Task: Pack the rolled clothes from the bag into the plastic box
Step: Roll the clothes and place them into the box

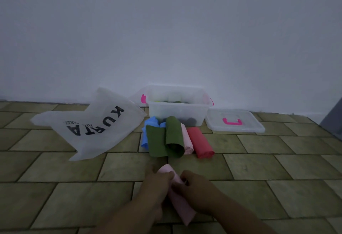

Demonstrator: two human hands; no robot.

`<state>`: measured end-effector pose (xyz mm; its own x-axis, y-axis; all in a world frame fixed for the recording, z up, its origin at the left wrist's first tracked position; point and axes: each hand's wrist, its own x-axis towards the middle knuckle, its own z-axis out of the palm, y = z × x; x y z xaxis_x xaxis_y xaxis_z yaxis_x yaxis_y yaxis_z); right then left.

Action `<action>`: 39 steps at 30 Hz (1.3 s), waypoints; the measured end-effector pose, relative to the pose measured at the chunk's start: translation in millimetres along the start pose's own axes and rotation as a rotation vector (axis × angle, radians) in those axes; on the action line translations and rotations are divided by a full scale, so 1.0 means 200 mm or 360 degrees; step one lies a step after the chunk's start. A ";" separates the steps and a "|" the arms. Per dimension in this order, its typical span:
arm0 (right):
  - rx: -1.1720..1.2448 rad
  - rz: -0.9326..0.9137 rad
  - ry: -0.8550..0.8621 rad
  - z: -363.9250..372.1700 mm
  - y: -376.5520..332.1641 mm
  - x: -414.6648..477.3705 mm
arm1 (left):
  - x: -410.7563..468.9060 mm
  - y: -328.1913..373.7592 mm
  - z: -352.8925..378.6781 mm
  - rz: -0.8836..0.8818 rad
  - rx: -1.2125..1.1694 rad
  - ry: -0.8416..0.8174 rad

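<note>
Both my hands grip a pale pink rolled cloth (180,204) low in the middle of the floor: my left hand (157,187) on its left side, my right hand (196,191) on its right. Farther off, in front of the clear plastic box (177,111), lie several rolled clothes: a dark green roll (174,135), a flatter green piece (155,141), a blue cloth (148,132), a light pink roll (187,139) and a red roll (199,143). Dark and green items show inside the box. The white bag (92,126), printed KURTA, lies flat to the left.
The box's clear lid (235,122) with a pink handle lies on the floor right of the box. A white wall rises just behind the box. The floor is olive tile. A grey edge shows at the far right.
</note>
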<state>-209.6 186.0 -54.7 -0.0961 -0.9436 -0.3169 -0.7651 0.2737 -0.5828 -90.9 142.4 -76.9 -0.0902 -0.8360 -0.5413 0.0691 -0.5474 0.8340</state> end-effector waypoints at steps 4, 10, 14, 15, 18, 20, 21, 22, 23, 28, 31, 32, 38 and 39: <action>0.0209 -0.0083 -0.0121 0.01 -0.02 -0.04 | 0.01 -0.05 -0.04 0.0121 0.0045 0.0031; 0.1087 0.0032 -0.0407 -0.12 0.02 -0.04 | 0.00 0.05 -0.02 0.0311 -0.0092 -0.0136; 0.1610 -0.0058 -0.0486 -0.23 0.02 0.04 | 0.03 0.23 0.04 0.0457 -0.0064 -0.0286; 0.1717 -0.0045 -0.0489 -0.26 0.02 0.07 | 0.05 0.28 0.07 0.0472 -0.0042 -0.0334; 0.1970 -0.0052 -0.0516 -0.41 -0.01 0.18 | 0.15 0.50 0.14 0.0525 0.0124 -0.0484; 0.1958 -0.0072 -0.0479 -0.56 -0.03 0.28 | 0.26 0.68 0.19 0.0621 0.0240 -0.0587; 0.1896 -0.0061 -0.0423 -0.65 -0.03 0.34 | 0.32 0.77 0.20 0.0723 0.0327 -0.0587; 0.1829 -0.0021 -0.0335 -0.75 -0.04 0.41 | 0.40 0.86 0.22 0.0842 0.0461 -0.0515; 0.1775 0.0039 -0.0224 -0.85 -0.06 0.48 | 0.49 0.95 0.21 0.0957 0.0647 -0.0366; 0.1385 0.0144 0.0493 -1.23 -0.13 0.91 | 0.92 1.14 0.17 0.0961 0.1622 0.0151; 0.0336 0.0263 0.0754 -1.24 -0.15 1.16 | 1.09 1.08 0.17 0.0792 0.2091 0.0036; 0.0036 0.0289 0.0768 -1.20 -0.15 1.23 | 1.13 1.06 0.18 0.0804 0.2216 0.0045; -0.0642 0.0365 0.0543 -0.97 -0.14 1.46 | 1.17 1.05 0.19 0.0801 0.2359 0.0078; -0.0673 0.0417 0.0491 -0.95 -0.14 1.49 | 1.17 1.05 0.19 0.0806 0.2381 0.0068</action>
<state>-339.0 -137.4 9.6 -0.4486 -0.8826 -0.1407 -0.8725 0.4666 -0.1452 -135.1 -166.7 -24.3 -0.3344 -0.9277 -0.1659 -0.9233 0.2872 0.2551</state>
